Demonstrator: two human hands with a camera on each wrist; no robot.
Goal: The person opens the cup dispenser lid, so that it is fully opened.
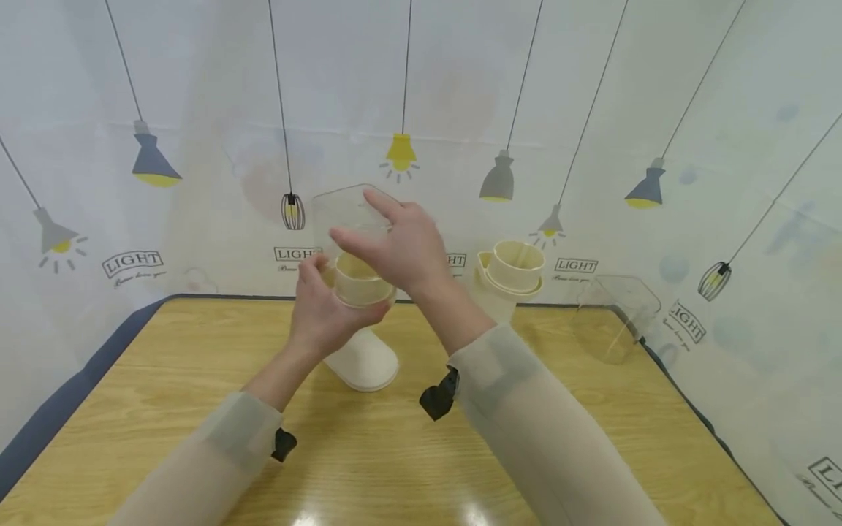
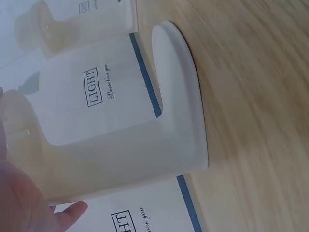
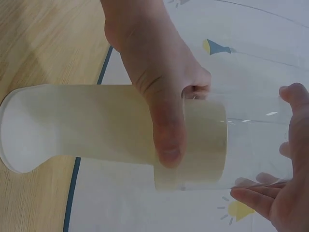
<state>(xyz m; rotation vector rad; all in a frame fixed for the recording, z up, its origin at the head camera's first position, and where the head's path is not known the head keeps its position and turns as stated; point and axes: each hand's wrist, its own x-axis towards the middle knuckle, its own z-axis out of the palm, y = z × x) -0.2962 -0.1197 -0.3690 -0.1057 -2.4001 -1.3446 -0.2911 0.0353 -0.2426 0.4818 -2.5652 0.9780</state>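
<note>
A cream dispenser stand (image 3: 106,125) rises upright from a white rounded foot (image 1: 362,361) on the table. Its round collar (image 3: 205,140) sits inside the lower end of a clear plastic container (image 3: 258,140), seen side-on in the right wrist view. My left hand (image 1: 319,310) grips the top of the stand, its thumb (image 3: 169,135) lying across the edge below the collar. Around the clear container my right hand (image 1: 411,252) holds with thumb and fingers spread on its wall. In the left wrist view only part of the left hand (image 2: 24,203) shows beside the stand.
Behind and to the right stands a second cream stand (image 1: 516,270) with a bare round collar. Another clear container (image 1: 615,321) stands near the right back corner. The wooden table (image 1: 395,453) ends against a printed wall cloth (image 1: 217,219).
</note>
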